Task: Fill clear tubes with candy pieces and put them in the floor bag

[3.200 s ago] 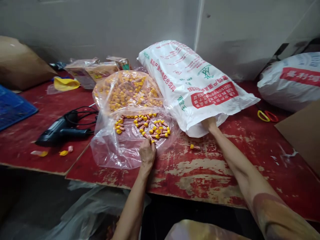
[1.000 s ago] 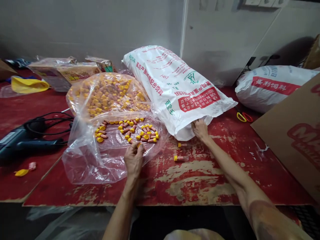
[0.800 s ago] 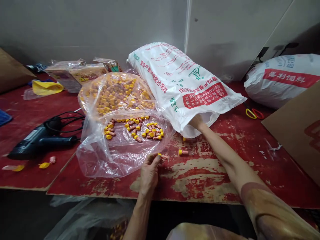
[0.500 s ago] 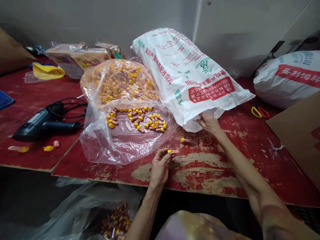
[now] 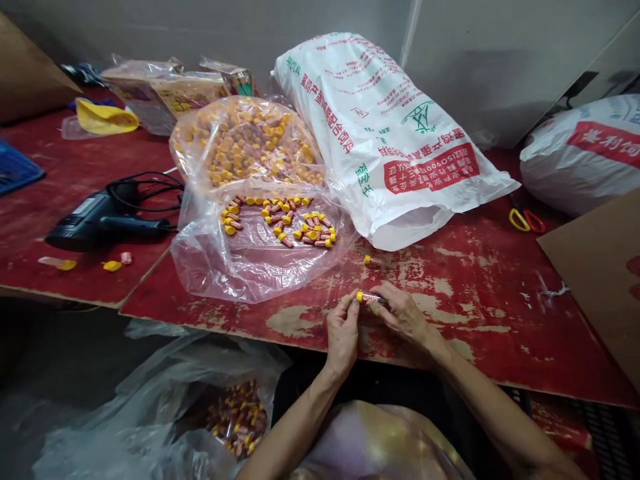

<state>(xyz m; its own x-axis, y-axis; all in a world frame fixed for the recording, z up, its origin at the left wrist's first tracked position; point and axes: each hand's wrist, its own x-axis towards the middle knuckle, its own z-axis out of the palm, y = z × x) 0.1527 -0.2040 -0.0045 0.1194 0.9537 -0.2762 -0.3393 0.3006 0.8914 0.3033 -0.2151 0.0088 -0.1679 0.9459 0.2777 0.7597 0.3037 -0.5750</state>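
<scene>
Near the table's front edge, my left hand (image 5: 343,330) pinches a small clear tube (image 5: 369,297) by its yellow cap, with pinkish contents showing through. My right hand (image 5: 403,312) is closed at the tube's other end. A dark, shiny bit shows at those fingertips; I cannot make out whether it is a separate piece. Just beyond the hands lies another yellow-capped tube (image 5: 373,261). Several more are spread on the clear plastic bag (image 5: 225,270), whose far part bulges with many of them. The white printed sack (image 5: 380,133) lies behind, its mouth gaping toward me.
A heat gun (image 5: 95,217) with its cable lies to the left, near loose tube parts (image 5: 113,265). Scissors (image 5: 526,221), another sack (image 5: 585,153) and a cardboard box (image 5: 600,267) are at the right. Below the table edge, a plastic bag (image 5: 165,380) holds more capped tubes.
My right hand has come away from the sack's mouth and moved toward me to the tube. My left hand still holds the yellow cap. The view has shifted slightly.
</scene>
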